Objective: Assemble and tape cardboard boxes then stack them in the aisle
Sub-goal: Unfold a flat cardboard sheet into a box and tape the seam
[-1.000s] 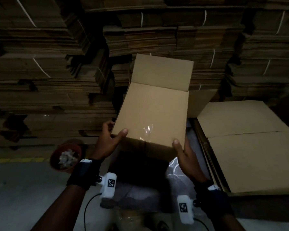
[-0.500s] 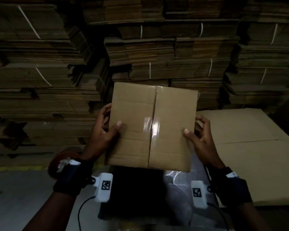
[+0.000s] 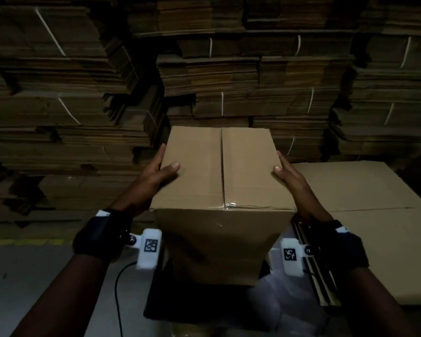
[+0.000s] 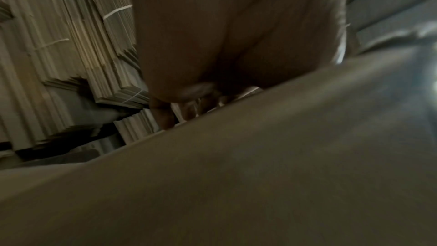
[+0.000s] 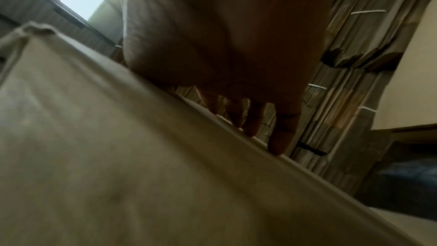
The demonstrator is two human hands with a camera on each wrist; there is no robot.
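Observation:
In the head view I carry an assembled brown cardboard box [image 3: 192, 171] at chest height, its closed flaps facing up. Clear tape [image 3: 223, 166] runs along the centre seam and over the near edge. My left hand [image 3: 156, 176] presses on the box's left side with the thumb lying on top. My right hand [image 3: 289, 178] presses on the right side the same way. The left wrist view shows the left hand [image 4: 224, 35] flat against the box [image 4: 236, 175]. The right wrist view shows straight fingers [image 5: 281, 137] along the box wall [image 5: 118, 156].
Tall stacks of strapped flat cardboard [image 3: 229, 81] fill the whole background. A pile of large flat cardboard sheets [image 3: 374, 215] lies at the right. Below the box are a dark surface [image 3: 192, 307] and white plastic wrap [image 3: 282, 302]. Grey floor with a yellow line [image 3: 22, 242] lies at the left.
The box has been turned from open end away to taped seam up and brought closer. Both hands have shifted from its near bottom edge to its left and right sides.

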